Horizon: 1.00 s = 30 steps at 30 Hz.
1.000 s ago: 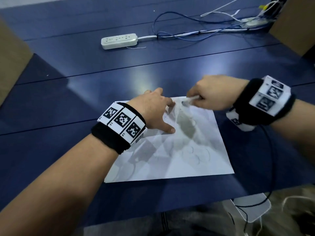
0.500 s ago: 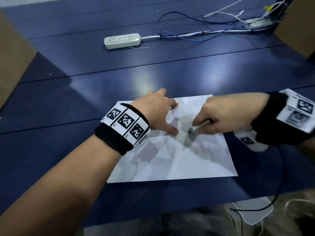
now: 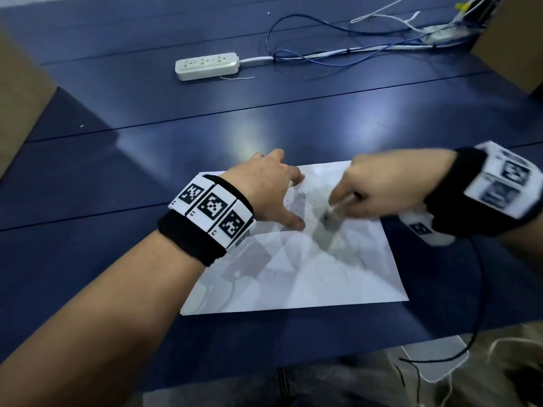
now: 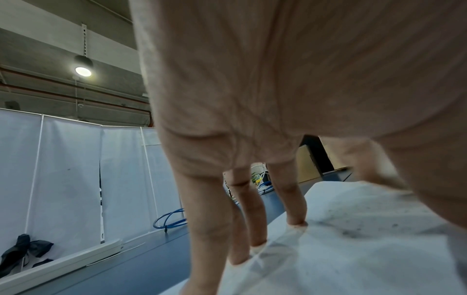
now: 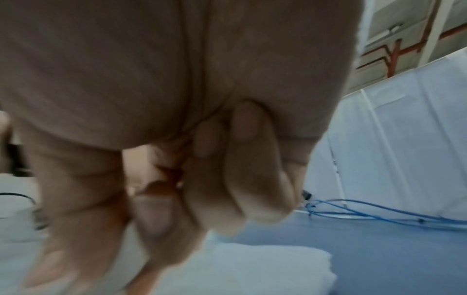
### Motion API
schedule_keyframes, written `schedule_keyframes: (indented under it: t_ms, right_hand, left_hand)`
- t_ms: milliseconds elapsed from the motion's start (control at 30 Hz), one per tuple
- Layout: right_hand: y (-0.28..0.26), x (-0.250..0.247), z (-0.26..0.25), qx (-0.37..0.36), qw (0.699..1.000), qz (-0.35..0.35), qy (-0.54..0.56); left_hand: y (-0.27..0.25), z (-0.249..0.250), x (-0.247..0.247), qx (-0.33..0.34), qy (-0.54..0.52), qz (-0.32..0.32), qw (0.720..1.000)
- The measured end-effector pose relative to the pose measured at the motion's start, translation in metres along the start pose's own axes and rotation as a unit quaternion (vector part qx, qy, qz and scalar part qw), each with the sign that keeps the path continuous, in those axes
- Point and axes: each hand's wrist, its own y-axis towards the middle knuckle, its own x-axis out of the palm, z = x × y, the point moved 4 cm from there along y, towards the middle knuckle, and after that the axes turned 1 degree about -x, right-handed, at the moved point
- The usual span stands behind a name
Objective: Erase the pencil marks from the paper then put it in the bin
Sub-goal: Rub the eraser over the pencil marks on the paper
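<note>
A white paper with faint pencil marks lies on the blue table near its front edge. My left hand presses straight, spread fingers on the sheet's upper left part; the left wrist view shows the fingertips planted on the paper. My right hand, blurred by motion, pinches a small white eraser whose tip touches the sheet's upper middle. Dark eraser crumbs lie scattered between the two hands. In the right wrist view the curled fingers hide the eraser. No bin is in view.
A white power strip and blue and white cables lie at the back of the table. Cardboard boxes stand at the left edge and far right. A white object sits on the floor below the front edge.
My right hand has brought the eraser from the paper's top edge down toward me to its upper middle, and it is still rubbing there. The left hand has kept pressing in place.
</note>
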Motion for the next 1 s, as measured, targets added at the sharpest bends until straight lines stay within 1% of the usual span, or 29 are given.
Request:
schedule_keyframes:
  t_ms: [67,100,167,233,300,333,367,400,467,500,533,567,633,700,733,767,800,867,900,933,1000]
  right_hand:
    - [0.017,-0.013,0.024,0.067,0.996,0.053,-0.025]
    - [0.021,-0.017,0.031,0.086,0.993,0.072,-0.034]
    - [0.02,-0.014,0.036,0.084,0.992,0.079,-0.043]
    - [0.004,-0.005,0.02,0.036,0.998,0.041,-0.006]
    - [-0.012,0.007,-0.001,-0.018,0.998,-0.031,0.042]
    - [-0.014,0.01,-0.007,-0.03,0.998,-0.051,0.038]
    - [-0.01,0.008,-0.006,-0.024,0.999,-0.035,0.022]
    - [-0.002,0.003,0.001,-0.001,1.0,0.001,0.003]
    - [0.016,-0.011,0.024,0.073,0.995,0.064,-0.027]
    - [0.021,-0.016,0.032,0.096,0.992,0.079,-0.032]
    - [0.023,-0.018,0.036,0.102,0.991,0.085,-0.035]
    - [0.021,-0.016,0.034,0.098,0.991,0.081,-0.037]
    - [0.007,-0.009,0.017,0.045,0.998,0.052,-0.012]
    - [-0.009,0.003,-0.006,-0.023,0.998,-0.03,0.04]
    - [-0.013,0.006,-0.014,-0.036,0.996,-0.064,0.048]
    - [-0.011,0.006,-0.013,-0.033,0.997,-0.061,0.038]
    - [-0.004,0.002,-0.005,-0.012,0.999,-0.027,0.017]
    - [0.012,-0.009,0.02,0.064,0.997,0.044,-0.02]
    - [0.016,-0.015,0.03,0.09,0.994,0.065,-0.026]
    - [0.018,-0.018,0.036,0.096,0.992,0.075,-0.028]
    - [0.012,-0.014,0.031,0.081,0.993,0.076,-0.023]
  left_hand:
    - [-0.001,0.0,0.0,-0.001,-0.004,0.002,1.0]
    - [-0.001,0.0,0.0,-0.002,-0.006,0.004,1.0]
    - [-0.002,-0.001,0.0,-0.003,-0.008,0.007,1.0]
    - [-0.001,-0.001,0.0,-0.002,-0.006,0.007,1.0]
    - [-0.001,-0.001,0.0,-0.002,-0.001,0.005,1.0]
    - [-0.001,-0.001,0.0,-0.003,0.001,0.003,1.0]
    - [-0.001,0.0,0.0,-0.004,0.0,0.0,1.0]
    - [-0.001,0.0,0.0,-0.005,-0.001,-0.002,1.0]
    - [-0.002,0.0,-0.001,-0.008,-0.005,-0.004,1.0]
    - [-0.002,0.0,-0.002,-0.011,-0.007,-0.004,1.0]
    - [-0.003,0.001,-0.002,-0.012,-0.008,-0.006,1.0]
    - [-0.003,0.001,-0.002,-0.012,-0.008,-0.007,1.0]
    - [-0.002,0.001,-0.002,-0.012,-0.008,-0.007,1.0]
    - [-0.002,-0.001,-0.001,-0.014,-0.007,-0.006,1.0]
    - [-0.001,-0.001,-0.001,-0.015,-0.007,-0.006,1.0]
    - [-0.001,-0.001,0.0,-0.015,-0.007,-0.007,1.0]
    - [-0.001,0.0,0.0,-0.014,-0.008,-0.007,1.0]
    - [-0.002,0.0,0.0,-0.01,-0.011,-0.006,1.0]
    - [-0.002,0.0,0.0,-0.009,-0.012,-0.004,1.0]
    - [-0.002,0.0,0.0,-0.008,-0.012,-0.003,1.0]
    - [-0.002,-0.001,0.0,-0.008,-0.012,0.001,1.0]
